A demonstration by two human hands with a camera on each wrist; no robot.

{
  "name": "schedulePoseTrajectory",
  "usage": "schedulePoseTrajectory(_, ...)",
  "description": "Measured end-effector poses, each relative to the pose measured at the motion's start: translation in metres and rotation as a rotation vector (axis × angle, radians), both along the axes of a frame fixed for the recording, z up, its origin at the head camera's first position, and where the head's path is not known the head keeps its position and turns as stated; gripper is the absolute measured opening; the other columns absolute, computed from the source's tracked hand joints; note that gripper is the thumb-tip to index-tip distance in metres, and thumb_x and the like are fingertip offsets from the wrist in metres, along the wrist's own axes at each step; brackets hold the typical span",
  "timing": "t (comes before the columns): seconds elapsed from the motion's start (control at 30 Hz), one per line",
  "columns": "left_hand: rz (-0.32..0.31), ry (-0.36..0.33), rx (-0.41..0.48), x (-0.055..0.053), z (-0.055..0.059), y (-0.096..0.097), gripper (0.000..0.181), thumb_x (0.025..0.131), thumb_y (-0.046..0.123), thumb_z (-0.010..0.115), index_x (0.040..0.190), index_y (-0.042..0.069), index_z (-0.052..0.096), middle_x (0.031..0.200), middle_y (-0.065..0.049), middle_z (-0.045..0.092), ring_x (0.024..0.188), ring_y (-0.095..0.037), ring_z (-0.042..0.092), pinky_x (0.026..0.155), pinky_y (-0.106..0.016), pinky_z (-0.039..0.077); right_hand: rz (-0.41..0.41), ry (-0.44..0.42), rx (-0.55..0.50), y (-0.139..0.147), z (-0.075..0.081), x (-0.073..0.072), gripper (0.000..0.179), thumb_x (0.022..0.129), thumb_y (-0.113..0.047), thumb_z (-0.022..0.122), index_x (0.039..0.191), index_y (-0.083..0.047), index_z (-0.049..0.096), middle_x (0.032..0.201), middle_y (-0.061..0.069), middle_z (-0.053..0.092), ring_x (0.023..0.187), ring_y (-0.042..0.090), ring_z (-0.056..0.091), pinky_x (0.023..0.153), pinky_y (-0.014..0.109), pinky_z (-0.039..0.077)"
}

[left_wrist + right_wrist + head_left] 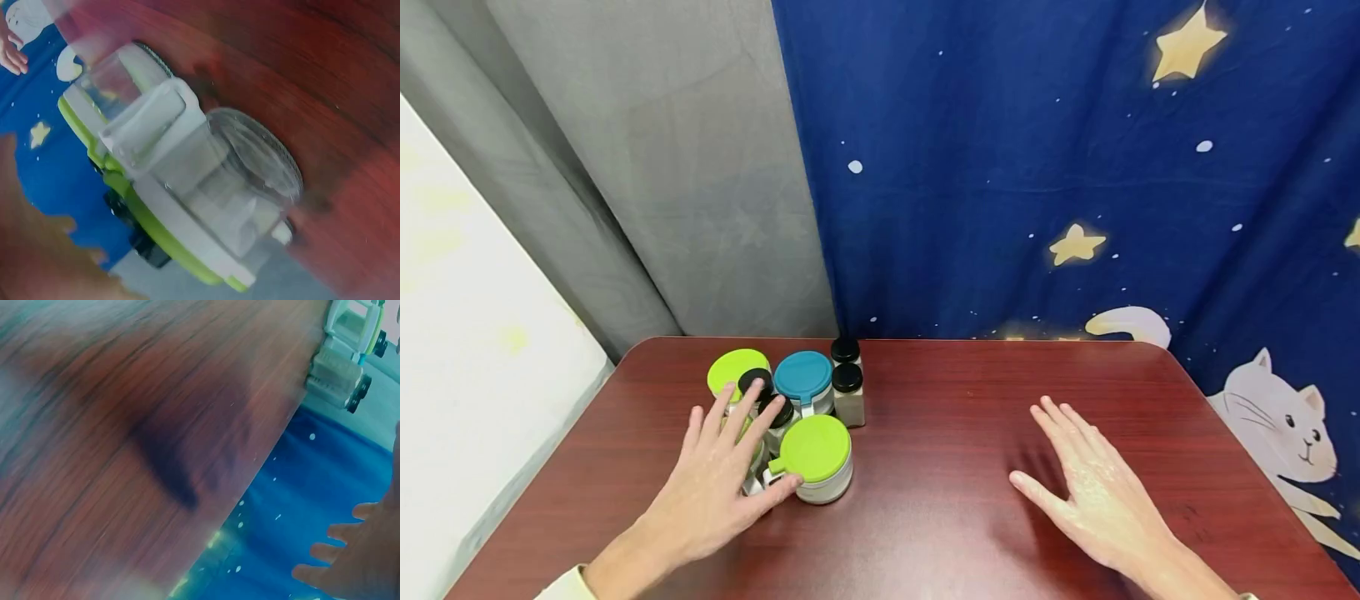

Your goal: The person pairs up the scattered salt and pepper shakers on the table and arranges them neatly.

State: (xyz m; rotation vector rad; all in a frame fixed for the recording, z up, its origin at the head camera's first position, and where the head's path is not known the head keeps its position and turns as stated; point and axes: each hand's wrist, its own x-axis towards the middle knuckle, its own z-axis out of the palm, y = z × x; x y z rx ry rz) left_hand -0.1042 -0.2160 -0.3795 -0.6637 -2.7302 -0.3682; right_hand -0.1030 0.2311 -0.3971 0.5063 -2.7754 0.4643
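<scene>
My left hand is spread over a cluster of lidded jars at the left of the table, partly covering them in the head view. At its thumb tip is a clear jar with a lime-green lid. A blue-lidded jar and another lime-green-lidded jar stand behind. Between them are small jars with black lids. The left wrist view shows a clear jar with a white handle close up. My right hand hovers above the bare tabletop at the right, fingers extended and holding nothing.
Two square shaker jars with black lids stand at the cluster's right side. The reddish-brown table ends at a blue starry curtain and a grey curtain. A white surface borders the left side.
</scene>
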Motion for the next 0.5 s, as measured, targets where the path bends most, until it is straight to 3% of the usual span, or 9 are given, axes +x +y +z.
schedulePoseTrajectory(0.13, -0.25, 0.067, -0.007, -0.002, 0.001, -0.001, 0.1, 0.074, 0.033, 0.086, 0.158, 0.014, 0.035, 0.166, -0.007, 0.021, 0.148, -0.042, 0.019, 0.116, -0.062, 0.006, 0.079, 0.037, -0.029, -0.018, -0.001, -0.008, 0.072, 0.095, -0.049, 0.068, 0.152, -0.011, 0.047, 0.157, 0.01, 0.042, 0.144, 0.032, 0.035, 0.119, 0.036, 0.016)
schedulePoseTrajectory(0.23, -0.356, 0.089, -0.11, -0.004, 0.0, 0.001, 0.11, 0.062, 0.013, 0.086, 0.159, 0.009, 0.033, 0.166, -0.007, 0.021, 0.148, -0.042, 0.021, 0.116, -0.061, 0.008, 0.165, 0.068, -0.04, -0.039, -0.004, -0.019, 0.069, 0.093, -0.04, 0.073, 0.152, -0.016, 0.048, 0.156, 0.008, 0.043, 0.142, 0.03, 0.039, 0.116, 0.043, 0.026)
schedulePoseTrajectory(0.37, -0.349, 0.081, -0.319, -0.006, 0.0, 0.009, 0.117, 0.058, 0.0, 0.08, 0.161, 0.006, 0.024, 0.169, -0.009, 0.011, 0.151, -0.041, 0.013, 0.111, -0.068, 0.018, 0.302, 0.019, -0.058, -0.078, -0.002, -0.043, 0.07, 0.093, -0.032, 0.073, 0.155, -0.022, 0.044, 0.157, 0.004, 0.042, 0.141, 0.026, 0.041, 0.112, 0.051, 0.034)
schedulePoseTrajectory(0.43, -0.328, 0.062, -0.43, -0.008, 0.0, 0.013, 0.122, 0.058, 0.002, 0.085, 0.162, 0.006, 0.021, 0.169, -0.011, 0.008, 0.152, -0.04, 0.007, 0.111, -0.069, 0.017, 0.352, -0.019, -0.049, -0.1, 0.001, -0.057, 0.073, 0.094, -0.032, 0.072, 0.159, -0.026, 0.038, 0.154, 0.002, 0.046, 0.136, 0.022, 0.046, 0.108, 0.05, 0.04)
schedulePoseTrajectory(0.5, -0.317, 0.058, -0.537, -0.009, 0.002, 0.019, 0.128, 0.056, 0.013, 0.093, 0.162, 0.006, 0.022, 0.168, -0.013, 0.011, 0.152, -0.04, 0.005, 0.112, -0.069, 0.016, 0.375, -0.05, -0.039, -0.119, 0.003, -0.071, 0.078, 0.094, -0.03, 0.071, 0.161, -0.03, 0.031, 0.142, 0.003, 0.054, 0.119, 0.019, 0.057, 0.095, 0.044, 0.049)
